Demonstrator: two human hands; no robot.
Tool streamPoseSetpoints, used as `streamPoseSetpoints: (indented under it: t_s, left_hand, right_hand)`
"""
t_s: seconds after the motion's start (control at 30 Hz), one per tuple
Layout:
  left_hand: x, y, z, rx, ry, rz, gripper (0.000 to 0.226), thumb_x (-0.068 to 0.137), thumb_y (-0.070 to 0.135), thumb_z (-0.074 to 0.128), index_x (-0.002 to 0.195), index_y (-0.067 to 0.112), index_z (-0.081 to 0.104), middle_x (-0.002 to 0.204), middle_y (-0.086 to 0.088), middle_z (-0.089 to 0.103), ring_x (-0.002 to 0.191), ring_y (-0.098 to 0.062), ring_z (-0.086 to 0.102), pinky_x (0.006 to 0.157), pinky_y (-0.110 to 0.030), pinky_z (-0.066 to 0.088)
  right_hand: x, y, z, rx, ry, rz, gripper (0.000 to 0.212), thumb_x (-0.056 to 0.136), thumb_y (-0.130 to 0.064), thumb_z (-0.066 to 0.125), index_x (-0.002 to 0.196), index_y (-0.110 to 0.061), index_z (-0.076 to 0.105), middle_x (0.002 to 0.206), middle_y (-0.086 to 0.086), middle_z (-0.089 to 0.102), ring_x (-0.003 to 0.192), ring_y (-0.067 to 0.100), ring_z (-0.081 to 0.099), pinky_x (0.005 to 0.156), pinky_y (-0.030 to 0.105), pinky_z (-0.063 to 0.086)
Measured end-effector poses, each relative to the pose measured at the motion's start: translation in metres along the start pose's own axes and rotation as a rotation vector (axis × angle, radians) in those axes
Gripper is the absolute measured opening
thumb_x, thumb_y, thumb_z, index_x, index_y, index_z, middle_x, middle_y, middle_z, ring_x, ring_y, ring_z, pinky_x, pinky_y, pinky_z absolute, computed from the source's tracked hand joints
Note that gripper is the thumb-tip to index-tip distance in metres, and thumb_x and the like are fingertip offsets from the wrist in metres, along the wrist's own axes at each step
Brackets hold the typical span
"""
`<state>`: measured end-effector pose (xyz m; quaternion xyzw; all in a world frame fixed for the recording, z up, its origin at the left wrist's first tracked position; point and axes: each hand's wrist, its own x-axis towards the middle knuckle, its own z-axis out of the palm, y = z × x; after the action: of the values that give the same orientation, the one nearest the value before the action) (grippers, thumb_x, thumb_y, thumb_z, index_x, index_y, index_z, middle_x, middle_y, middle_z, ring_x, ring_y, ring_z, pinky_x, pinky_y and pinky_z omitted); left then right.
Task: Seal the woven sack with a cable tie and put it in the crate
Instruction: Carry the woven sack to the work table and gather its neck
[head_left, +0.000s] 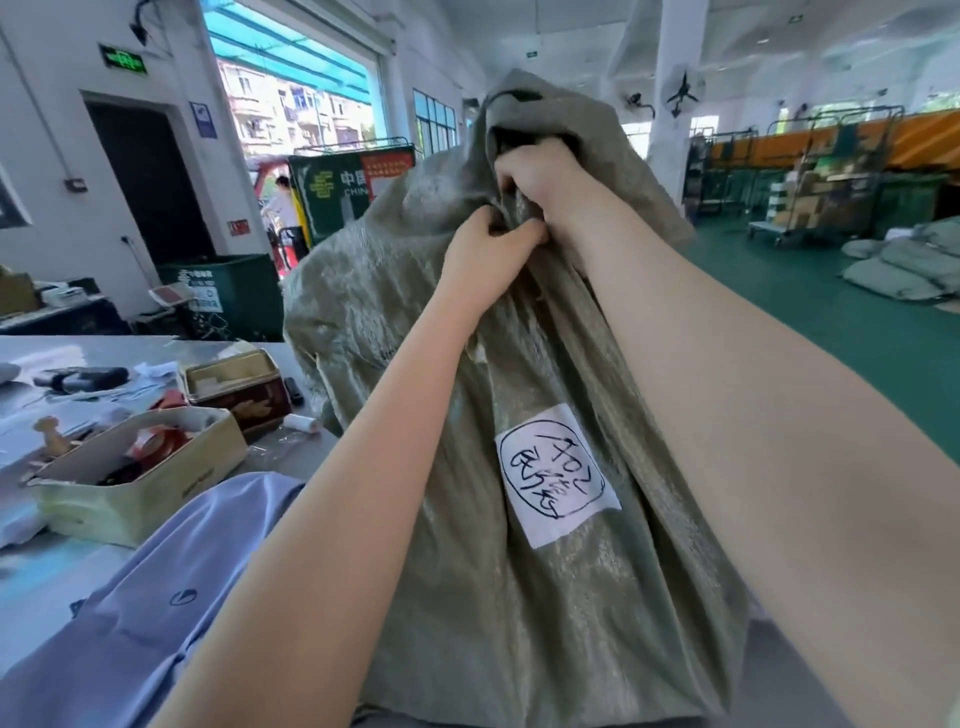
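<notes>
A large grey-green woven sack (415, 322) fills the middle of the head view, lifted up in front of me. A white label (556, 475) with black handwriting is stuck on its side. My left hand (483, 254) grips bunched fabric at the sack's neck. Just above it, my right hand (540, 174) is closed on the gathered fabric, with the loose mouth of the sack standing up over it. No cable tie shows in this frame. A green bin-like crate (234, 291) stands on the floor behind the table at the left.
A table (57, 577) at the left holds an open cardboard box (130, 493), a red tin (244, 389), a small white roll (301, 423) and papers. Filled sacks (904, 265) lie on the green floor at right, with wire carts (821, 182) behind.
</notes>
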<state>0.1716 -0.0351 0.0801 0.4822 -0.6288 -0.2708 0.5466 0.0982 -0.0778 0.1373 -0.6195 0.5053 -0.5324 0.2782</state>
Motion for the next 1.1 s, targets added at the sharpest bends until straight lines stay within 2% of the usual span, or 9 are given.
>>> streamPoseSetpoints:
  t_s: [0.07,0.13,0.27,0.33,0.5,0.63,0.83,0.97,1.1]
  left_hand:
    - [0.001,-0.002,-0.002,-0.075,0.186,-0.003,0.033,0.078,0.035,0.060,0.102,0.011,0.058,0.080,0.005,0.056,0.083,-0.016,0.057,0.073,-0.029,0.046]
    - [0.007,-0.007,-0.010,-0.201,0.328,-0.051,0.039,0.082,0.039,0.057,0.111,0.016,0.047,0.089,0.005,0.055,0.091,-0.017,0.058,0.082,-0.034,0.050]
    - [0.022,0.002,-0.018,-0.632,0.058,-0.368,0.080,0.080,0.063,0.051,0.139,0.013,0.032,0.116,-0.011,0.052,0.106,-0.030,0.057,0.088,-0.045,0.053]
    - [0.026,0.010,-0.018,-0.757,-0.001,-0.365,0.074,0.083,0.060,0.050,0.135,0.010,0.040,0.116,-0.013,0.057,0.104,-0.029,0.060,0.082,-0.041,0.055]
    - [0.043,0.015,-0.010,-0.742,0.126,-0.269,0.025,0.093,0.031,0.048,0.111,0.014,0.044,0.086,-0.005,0.057,0.073,-0.022,0.060,0.060,-0.032,0.053]
    - [0.049,0.018,-0.009,-0.717,0.202,-0.208,0.031,0.094,0.025,0.045,0.124,0.015,0.049,0.082,-0.001,0.059,0.072,-0.020,0.059,0.058,-0.027,0.050]
    - [0.054,0.021,0.002,-0.732,0.229,-0.143,0.031,0.094,0.024,0.049,0.121,0.011,0.057,0.116,-0.016,0.066,0.107,-0.033,0.063,0.095,-0.049,0.052]
    - [0.057,0.019,-0.001,-0.722,0.172,-0.072,0.028,0.094,0.017,0.051,0.119,0.009,0.059,0.095,-0.009,0.067,0.101,-0.029,0.063,0.098,-0.046,0.050]
    - [0.049,0.016,-0.004,-0.629,0.103,0.000,0.019,0.096,0.016,0.047,0.082,0.020,0.059,0.082,-0.001,0.064,0.081,-0.015,0.061,0.089,-0.038,0.053]
  right_hand:
    - [-0.007,-0.003,0.001,0.109,0.002,-0.015,0.028,0.081,0.012,0.042,0.061,-0.007,0.038,0.056,0.007,0.034,0.040,0.014,0.039,0.025,0.009,0.023]
    - [-0.009,-0.006,0.002,0.244,0.004,-0.047,0.022,0.084,0.012,0.040,0.079,-0.010,0.043,0.061,0.004,0.038,0.050,0.014,0.040,0.028,0.010,0.028]
    - [-0.006,-0.019,0.003,0.362,-0.062,-0.205,0.027,0.088,-0.001,0.053,0.065,-0.014,0.048,0.061,0.004,0.045,0.054,0.014,0.045,0.053,0.021,0.037]
    - [-0.002,-0.022,0.004,0.354,-0.075,-0.220,0.028,0.086,0.000,0.053,0.061,-0.013,0.049,0.062,0.008,0.046,0.058,0.020,0.044,0.060,0.028,0.038]
    - [0.006,-0.022,-0.005,0.168,-0.054,-0.150,0.030,0.086,-0.005,0.051,0.055,-0.007,0.051,0.033,0.006,0.046,0.029,0.012,0.042,0.039,0.014,0.036]
    - [-0.001,-0.016,-0.017,-0.125,-0.078,-0.183,0.016,0.068,0.003,0.056,0.081,-0.005,0.059,0.075,0.014,0.057,0.071,0.022,0.059,0.063,0.027,0.050]
    - [-0.017,-0.006,-0.045,-0.208,-0.729,0.062,0.023,0.073,-0.020,0.071,0.092,-0.008,0.067,0.085,0.005,0.073,0.077,0.017,0.070,0.081,0.030,0.057]
    - [-0.013,0.004,-0.034,-0.355,-0.547,0.007,0.059,0.062,-0.027,0.083,0.117,-0.014,0.063,0.113,0.006,0.070,0.104,0.022,0.066,0.097,0.038,0.051]
    - [-0.011,0.015,-0.018,-0.480,-0.312,-0.079,0.066,0.081,-0.027,0.069,0.139,-0.010,0.042,0.146,0.006,0.044,0.132,0.020,0.041,0.109,0.026,0.032]
